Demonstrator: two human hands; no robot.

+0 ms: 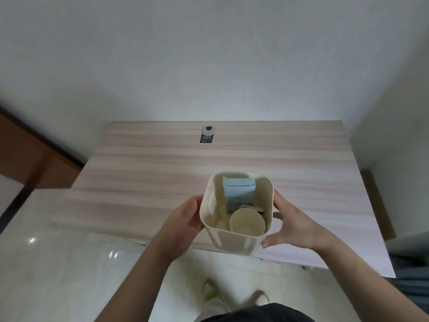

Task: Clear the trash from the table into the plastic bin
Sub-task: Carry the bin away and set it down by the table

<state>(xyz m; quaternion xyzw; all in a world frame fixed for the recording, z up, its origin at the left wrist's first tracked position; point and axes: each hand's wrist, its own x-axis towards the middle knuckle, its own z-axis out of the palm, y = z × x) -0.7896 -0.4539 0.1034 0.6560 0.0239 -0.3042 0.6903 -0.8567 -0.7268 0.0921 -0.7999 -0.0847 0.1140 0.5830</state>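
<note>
A cream plastic bin (232,240) is held over the near edge of the wooden table (162,173). My left hand (185,217) grips its left wall and my right hand (292,226) grips its right wall. Inside the bin stand a pale blue carton (239,191) and a cream paper cup (247,223), with a dark item partly hidden beneath them.
A small black and silver device (207,135) lies at the back of the table near the white wall. Pale floor tiles (69,263) and my shoes (211,291) show below. A brown wooden door or panel (27,156) stands at the left.
</note>
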